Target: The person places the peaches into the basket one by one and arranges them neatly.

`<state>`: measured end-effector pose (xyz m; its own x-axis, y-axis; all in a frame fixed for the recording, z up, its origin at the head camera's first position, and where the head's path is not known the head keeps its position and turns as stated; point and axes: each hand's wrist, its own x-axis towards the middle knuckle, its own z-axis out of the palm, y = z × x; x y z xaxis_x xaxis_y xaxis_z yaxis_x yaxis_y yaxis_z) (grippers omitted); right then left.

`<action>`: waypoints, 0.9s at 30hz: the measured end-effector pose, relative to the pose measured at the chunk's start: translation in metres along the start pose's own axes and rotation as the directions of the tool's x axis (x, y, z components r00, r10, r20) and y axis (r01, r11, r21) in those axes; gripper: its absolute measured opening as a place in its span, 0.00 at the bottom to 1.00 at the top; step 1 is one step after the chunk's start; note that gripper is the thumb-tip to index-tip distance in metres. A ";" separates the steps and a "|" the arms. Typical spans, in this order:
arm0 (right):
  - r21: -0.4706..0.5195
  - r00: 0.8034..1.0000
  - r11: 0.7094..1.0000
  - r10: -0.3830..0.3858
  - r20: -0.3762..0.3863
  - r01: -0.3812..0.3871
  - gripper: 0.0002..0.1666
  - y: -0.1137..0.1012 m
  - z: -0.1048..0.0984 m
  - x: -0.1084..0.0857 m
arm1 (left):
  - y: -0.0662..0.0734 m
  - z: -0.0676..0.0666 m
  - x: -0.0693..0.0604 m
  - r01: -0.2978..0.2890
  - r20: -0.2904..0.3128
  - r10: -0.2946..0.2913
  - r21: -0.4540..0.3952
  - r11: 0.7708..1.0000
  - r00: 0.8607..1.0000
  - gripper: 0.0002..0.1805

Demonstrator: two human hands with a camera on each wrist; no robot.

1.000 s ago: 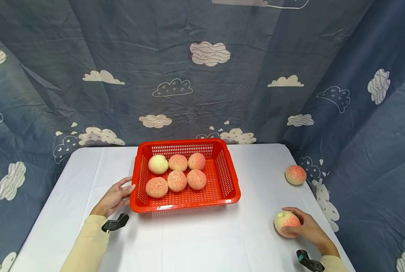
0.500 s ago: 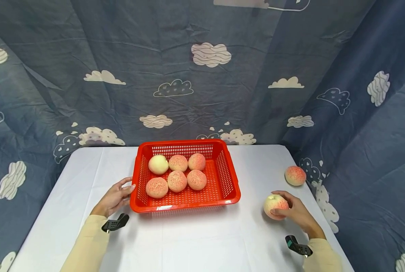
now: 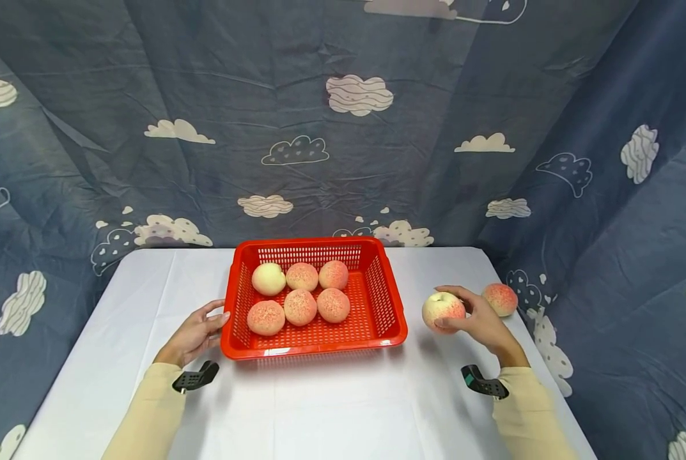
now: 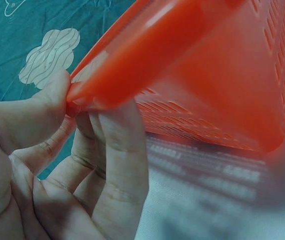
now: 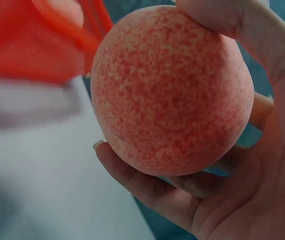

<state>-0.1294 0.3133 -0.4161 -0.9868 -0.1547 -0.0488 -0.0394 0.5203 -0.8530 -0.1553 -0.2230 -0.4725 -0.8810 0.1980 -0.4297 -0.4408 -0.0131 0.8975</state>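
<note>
A red plastic basket [image 3: 314, 350] with slotted walls stands on the table, several peaches [image 3: 300, 306] lying inside toward its left and middle. My left hand [image 3: 195, 333] pinches the basket's left rim; in the left wrist view the thumb lies over the rim [image 4: 117, 75] and the fingers curl beneath it. To the right of the basket, my right hand [image 3: 483, 322] grips a yellow-and-pink peach [image 3: 439, 311] above the tabletop. Thumb and fingers wrap that peach [image 5: 167, 95] in the right wrist view, its speckled red side facing the camera.
Another peach [image 3: 500, 299] rests near the table's right edge, just beyond my right hand. A white cloth covers the table [image 3: 331, 409]. Behind and at the sides hangs a dark blue curtain [image 3: 296, 185] with a cloud pattern.
My right hand has carried the peach up and leftward from the table's right front, closer to the basket. The left hand and basket stay in place.
</note>
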 end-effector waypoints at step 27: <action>0.261 0.983 0.965 -0.063 0.175 0.016 0.37 -0.056 0.116 0.071 | -0.003 0.001 0.001 -0.035 -0.019 0.035 0.005 0.999 0.999 0.33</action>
<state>-0.1788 0.1763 -0.4322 -0.9396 -0.3316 -0.0847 -0.0125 0.2807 -0.9597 -0.1543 -0.2216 -0.4756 -0.8992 0.1785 -0.3995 -0.4085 -0.0149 0.9127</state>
